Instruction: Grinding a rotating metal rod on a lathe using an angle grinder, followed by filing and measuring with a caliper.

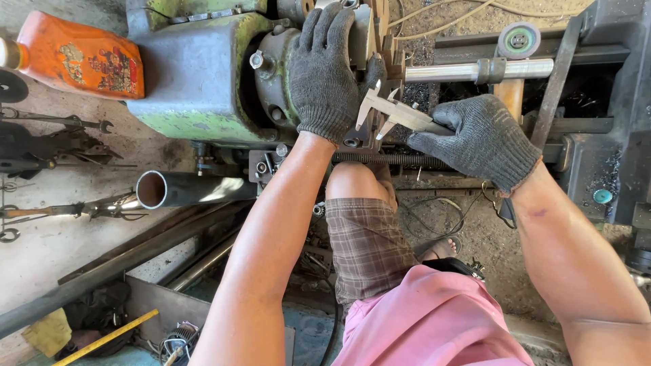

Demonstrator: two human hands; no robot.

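Note:
My left hand, in a dark knit glove, lies flat on the chuck of a green and grey lathe, fingers spread upward. My right hand, also gloved, grips a metal vernier caliper by its beam. The caliper's jaws point left and sit just beside my left thumb at the chuck face. A shiny steel bar runs to the right from the chuck area, above my right hand.
An orange plastic jug rests on the lathe's left end. A steel pipe and long bars lie lower left, with tools on the floor at left. A yellow-handled tool lies at the bottom. My knee and sandalled foot are below the lathe bed.

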